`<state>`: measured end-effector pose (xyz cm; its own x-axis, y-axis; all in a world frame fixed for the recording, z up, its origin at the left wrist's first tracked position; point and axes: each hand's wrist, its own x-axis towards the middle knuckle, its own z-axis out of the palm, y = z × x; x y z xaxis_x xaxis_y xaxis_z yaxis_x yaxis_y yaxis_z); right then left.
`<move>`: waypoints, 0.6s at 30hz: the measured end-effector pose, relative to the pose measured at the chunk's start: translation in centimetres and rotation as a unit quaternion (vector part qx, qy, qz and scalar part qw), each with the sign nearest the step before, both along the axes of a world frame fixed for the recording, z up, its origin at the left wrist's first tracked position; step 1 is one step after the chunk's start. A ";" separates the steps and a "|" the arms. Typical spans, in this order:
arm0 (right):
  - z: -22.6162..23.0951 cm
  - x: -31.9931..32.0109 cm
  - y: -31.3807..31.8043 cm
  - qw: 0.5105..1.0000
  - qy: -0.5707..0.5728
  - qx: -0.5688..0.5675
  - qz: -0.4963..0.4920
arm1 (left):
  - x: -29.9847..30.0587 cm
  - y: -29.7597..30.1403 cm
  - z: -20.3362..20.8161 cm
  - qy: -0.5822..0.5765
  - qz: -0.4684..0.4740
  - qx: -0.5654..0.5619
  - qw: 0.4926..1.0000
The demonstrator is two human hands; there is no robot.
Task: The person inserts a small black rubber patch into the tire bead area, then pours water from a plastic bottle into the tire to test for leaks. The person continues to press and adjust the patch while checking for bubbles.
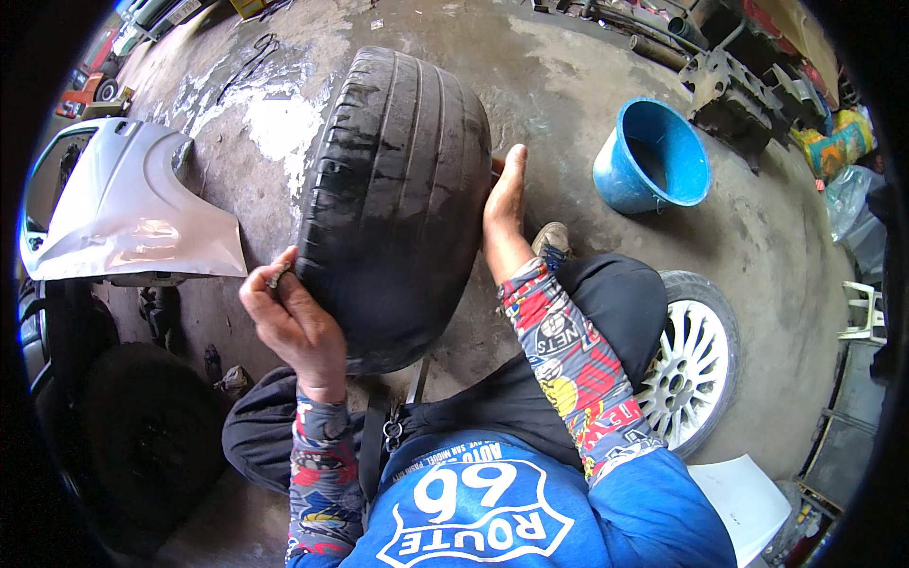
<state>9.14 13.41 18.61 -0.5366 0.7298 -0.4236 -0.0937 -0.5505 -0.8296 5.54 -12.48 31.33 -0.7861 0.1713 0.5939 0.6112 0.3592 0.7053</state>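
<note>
A worn black tire (398, 208) stands upright between my knees, its grooved tread facing me. At its left edge is my left hand (295, 317), closed, with the fingertips pinching a small greyish scrap (277, 275) that I cannot make out. My right hand (507, 213) grips the right side of the tire; the thumb points up and the other fingers are partly hidden behind the sidewall. Patterned sleeves cover both forearms.
A blue bucket (653, 156) stands at the far right. Beside my right knee lies a tire on a white spoked wheel (684, 374). A silver car body panel (142, 213) is at the left. Metal parts (729, 99) line the back right.
</note>
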 end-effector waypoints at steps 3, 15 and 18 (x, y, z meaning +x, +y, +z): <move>-1.1 2.9 -1.4 0.993 -0.033 0.112 -0.032 | 3.0 1.7 -1.3 0.020 -0.033 -0.009 0.999; -9.5 12.5 -3.7 0.958 0.088 -0.250 -0.108 | -0.4 2.1 -3.6 -0.150 -0.264 -0.093 0.948; -10.4 12.7 -7.3 0.969 -0.022 -0.217 -0.118 | -4.0 -3.3 -5.9 -0.187 -0.114 -0.148 0.964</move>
